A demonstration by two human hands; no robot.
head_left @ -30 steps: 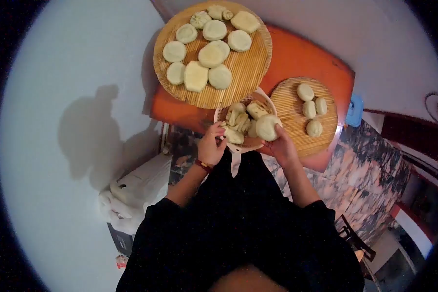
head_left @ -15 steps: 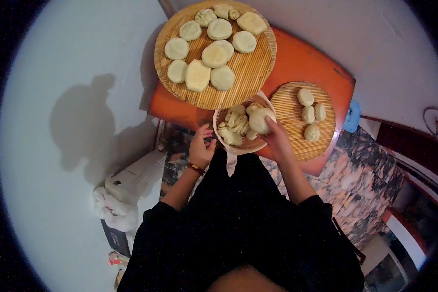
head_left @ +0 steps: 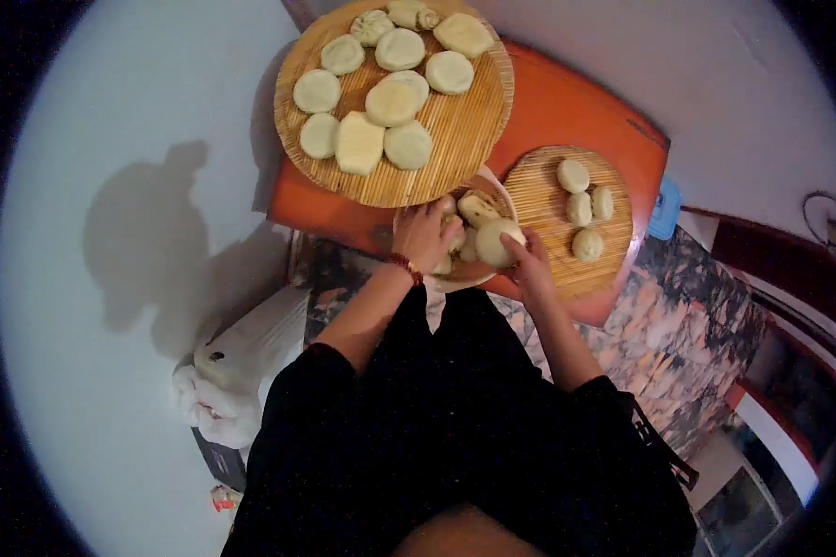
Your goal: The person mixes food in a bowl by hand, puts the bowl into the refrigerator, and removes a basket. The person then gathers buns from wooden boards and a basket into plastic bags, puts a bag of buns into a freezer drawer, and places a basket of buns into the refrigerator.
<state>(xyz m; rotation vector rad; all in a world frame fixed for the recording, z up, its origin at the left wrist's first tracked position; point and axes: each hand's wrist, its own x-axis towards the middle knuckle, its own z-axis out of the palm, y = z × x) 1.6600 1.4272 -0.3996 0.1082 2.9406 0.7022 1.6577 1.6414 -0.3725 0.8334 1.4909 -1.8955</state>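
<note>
Bun (head_left: 492, 243) gripped in R hand (head_left: 529, 265), over R side of pale-rimmed bowl (head_left: 503, 191). L hand (head_left: 422, 236) in L side, over other buns (head_left: 478, 209); can't tell if grasping any. Lg bamboo tray (head_left: 464, 116) w/ flat buns (head_left: 408, 144) just beyond; sm bamboo tray (head_left: 543, 186) to R, orange table (head_left: 567, 102) below.

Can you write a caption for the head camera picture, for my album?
Left hand over a bowl of buns, right hand holding a round pale bun.
</note>
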